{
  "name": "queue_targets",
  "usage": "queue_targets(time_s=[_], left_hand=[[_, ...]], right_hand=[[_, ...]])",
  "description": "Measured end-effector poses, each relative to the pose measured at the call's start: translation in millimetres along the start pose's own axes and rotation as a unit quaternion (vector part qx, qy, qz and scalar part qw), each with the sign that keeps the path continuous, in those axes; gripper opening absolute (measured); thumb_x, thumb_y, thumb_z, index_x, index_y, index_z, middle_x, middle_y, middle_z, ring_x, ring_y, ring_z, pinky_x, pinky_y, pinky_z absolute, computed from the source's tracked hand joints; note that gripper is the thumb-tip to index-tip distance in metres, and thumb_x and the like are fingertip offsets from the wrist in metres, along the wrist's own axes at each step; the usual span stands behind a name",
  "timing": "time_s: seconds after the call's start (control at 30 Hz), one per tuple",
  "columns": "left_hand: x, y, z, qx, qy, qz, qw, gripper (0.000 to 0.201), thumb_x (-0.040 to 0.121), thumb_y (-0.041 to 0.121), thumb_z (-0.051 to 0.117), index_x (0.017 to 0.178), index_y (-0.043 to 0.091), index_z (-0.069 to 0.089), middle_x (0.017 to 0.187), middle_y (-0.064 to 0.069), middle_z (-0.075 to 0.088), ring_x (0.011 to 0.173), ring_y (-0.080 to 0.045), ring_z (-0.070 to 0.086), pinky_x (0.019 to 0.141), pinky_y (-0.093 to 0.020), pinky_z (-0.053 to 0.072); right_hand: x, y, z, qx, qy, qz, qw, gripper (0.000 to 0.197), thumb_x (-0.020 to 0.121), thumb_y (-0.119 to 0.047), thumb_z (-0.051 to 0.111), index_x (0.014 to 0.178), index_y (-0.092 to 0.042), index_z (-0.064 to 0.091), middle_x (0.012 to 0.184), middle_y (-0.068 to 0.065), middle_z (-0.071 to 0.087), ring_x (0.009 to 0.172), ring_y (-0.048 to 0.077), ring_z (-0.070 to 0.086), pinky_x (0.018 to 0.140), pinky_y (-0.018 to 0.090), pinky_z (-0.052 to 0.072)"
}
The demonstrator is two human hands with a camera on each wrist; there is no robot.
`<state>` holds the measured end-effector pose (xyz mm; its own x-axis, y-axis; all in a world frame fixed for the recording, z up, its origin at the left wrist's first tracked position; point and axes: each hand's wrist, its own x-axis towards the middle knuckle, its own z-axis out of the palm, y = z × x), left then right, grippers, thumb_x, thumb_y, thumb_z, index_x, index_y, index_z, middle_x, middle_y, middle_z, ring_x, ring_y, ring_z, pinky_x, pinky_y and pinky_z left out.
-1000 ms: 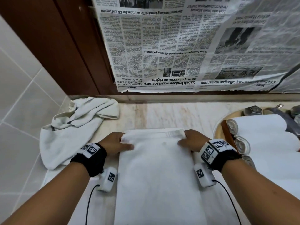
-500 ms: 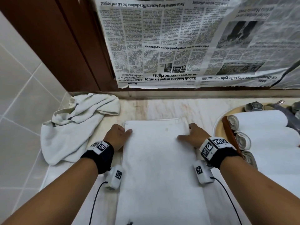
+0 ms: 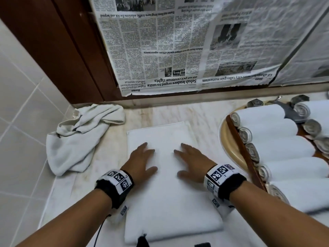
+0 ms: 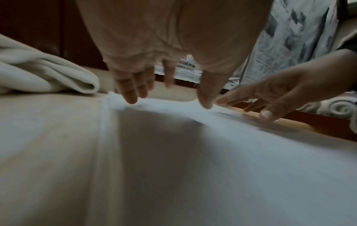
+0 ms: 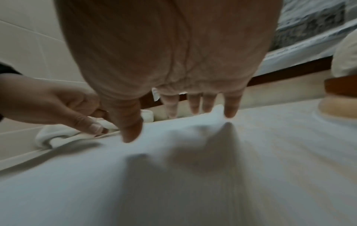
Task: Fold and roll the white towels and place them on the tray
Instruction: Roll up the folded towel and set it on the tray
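A white towel [image 3: 170,196] lies folded into a long strip on the marble counter, its far edge toward the wall. My left hand [image 3: 142,157] and right hand [image 3: 191,159] lie side by side on its far half, fingers spread and straight, palms down. The wrist views show both hands just over or on the towel [image 4: 212,160] [image 5: 193,175], holding nothing. Several rolled white towels [image 3: 277,139] lie in a row on the wooden tray [image 3: 244,154] at the right.
A crumpled off-white towel [image 3: 78,138] lies at the back left by the tiled wall. The tray sits on a round beige basin [image 3: 229,148] with metal tap parts [image 3: 292,111]. Newspaper [image 3: 178,47] hangs over the wall behind.
Both hands let go of the towel's far edge, moved inward and toward me, and now lie flat on top with fingers spread. The towel's far edge lies flat.
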<state>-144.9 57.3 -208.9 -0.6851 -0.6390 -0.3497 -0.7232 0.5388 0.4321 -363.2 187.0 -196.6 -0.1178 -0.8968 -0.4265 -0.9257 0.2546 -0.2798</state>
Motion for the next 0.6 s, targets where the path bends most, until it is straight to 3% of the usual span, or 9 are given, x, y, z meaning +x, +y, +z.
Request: queue_targets(time_s=[0.03, 0.1, 0.2, 0.27, 0.37, 0.4, 0.47, 0.53, 0.6], left_hand=[[-1.0, 2.2, 6.5, 0.028, -0.068, 0.000, 0.997, 0.113, 0.067, 0.088, 0.041, 0.157, 0.025, 0.012, 0.164, -0.004, -0.009, 0.151, -0.024, -0.004, 0.120, -0.040, 0.005], [-2.6, -1.5, 19.9, 0.102, -0.113, -0.048, 0.987, 0.110, 0.065, 0.093, 0.016, 0.155, 0.034, -0.006, 0.160, 0.002, -0.027, 0.149, -0.024, -0.017, 0.118, -0.051, 0.004], [-8.9, 1.2, 28.6, 0.130, -0.047, -0.164, 0.977, 0.077, 0.096, 0.063, 0.025, 0.154, 0.032, -0.016, 0.157, -0.001, -0.034, 0.149, -0.029, -0.018, 0.119, -0.053, 0.005], [-16.6, 15.9, 35.3, 0.156, -0.028, -0.193, 0.968, 0.076, 0.097, 0.050, 0.027, 0.153, 0.025, -0.019, 0.155, -0.008, -0.036, 0.148, -0.032, -0.019, 0.120, -0.051, 0.001], [-33.8, 35.7, 54.9, 0.131, -0.065, -0.093, 0.985, 0.083, 0.087, 0.062, 0.018, 0.153, 0.027, -0.019, 0.150, -0.001, -0.041, 0.149, -0.028, -0.020, 0.119, -0.050, 0.001], [-39.4, 36.3, 59.5, 0.110, -0.069, -0.103, 0.986, 0.083, 0.089, 0.068, 0.019, 0.153, 0.029, -0.019, 0.152, 0.001, -0.039, 0.149, -0.025, -0.021, 0.119, -0.050, 0.001], [-50.2, 31.7, 64.5, 0.056, -0.042, -0.212, 0.975, 0.086, 0.093, 0.070, 0.027, 0.153, 0.030, -0.019, 0.157, 0.000, -0.033, 0.149, -0.024, -0.018, 0.119, -0.051, 0.003], [-68.8, 33.0, 65.6, 0.019, -0.005, -0.336, 0.942, 0.089, 0.093, 0.069, 0.030, 0.155, 0.024, -0.015, 0.160, -0.007, -0.027, 0.150, -0.029, -0.013, 0.120, -0.051, 0.006], [-91.0, 42.1, 72.4, 0.060, 0.033, -0.360, 0.930, 0.090, 0.094, 0.065, 0.030, 0.155, 0.016, -0.014, 0.158, -0.014, -0.029, 0.149, -0.033, -0.015, 0.120, -0.050, 0.005]], right_hand=[[-0.6, 2.7, 6.7, 0.002, -0.036, -0.003, 0.999, 0.089, 0.090, -0.058, 0.056, 0.158, -0.032, 0.005, 0.165, 0.000, -0.013, 0.152, 0.020, -0.005, 0.122, 0.041, 0.011], [-2.3, 13.6, 14.9, -0.003, -0.065, 0.023, 0.998, 0.083, 0.096, -0.056, 0.047, 0.157, -0.032, -0.004, 0.162, -0.001, -0.023, 0.152, 0.021, -0.011, 0.121, 0.048, 0.009], [-7.0, 24.8, 17.2, -0.051, -0.032, 0.070, 0.996, 0.077, 0.100, -0.052, 0.037, 0.157, -0.028, -0.010, 0.161, 0.000, -0.028, 0.151, 0.026, -0.016, 0.121, 0.052, 0.003], [-16.7, 19.8, 19.7, -0.093, 0.002, 0.054, 0.994, 0.081, 0.099, -0.052, 0.039, 0.157, -0.022, -0.010, 0.160, 0.006, -0.029, 0.149, 0.027, -0.022, 0.121, 0.052, -0.004], [-36.1, 12.8, 34.0, -0.083, -0.041, -0.065, 0.994, 0.088, 0.095, -0.058, 0.043, 0.156, -0.027, -0.012, 0.159, 0.001, -0.030, 0.150, 0.021, -0.021, 0.122, 0.050, -0.002], [-41.2, 15.2, 37.8, -0.071, -0.060, -0.081, 0.992, 0.089, 0.094, -0.062, 0.043, 0.156, -0.029, -0.013, 0.159, -0.002, -0.031, 0.150, 0.019, -0.021, 0.122, 0.050, -0.001], [-45.1, 23.6, 42.2, -0.076, -0.070, -0.062, 0.993, 0.091, 0.092, -0.066, 0.039, 0.156, -0.029, -0.014, 0.159, -0.003, -0.032, 0.150, 0.018, -0.020, 0.121, 0.051, -0.001], [-47.5, 21.7, 39.6, -0.116, -0.058, -0.012, 0.992, 0.091, 0.094, -0.066, 0.035, 0.156, -0.021, -0.013, 0.161, 0.003, -0.027, 0.150, 0.023, -0.019, 0.121, 0.051, -0.006], [-55.2, 8.5, 36.0, -0.160, -0.031, 0.020, 0.986, 0.091, 0.095, -0.061, 0.036, 0.157, -0.012, -0.009, 0.162, 0.013, -0.020, 0.150, 0.030, -0.017, 0.120, 0.051, -0.008]])
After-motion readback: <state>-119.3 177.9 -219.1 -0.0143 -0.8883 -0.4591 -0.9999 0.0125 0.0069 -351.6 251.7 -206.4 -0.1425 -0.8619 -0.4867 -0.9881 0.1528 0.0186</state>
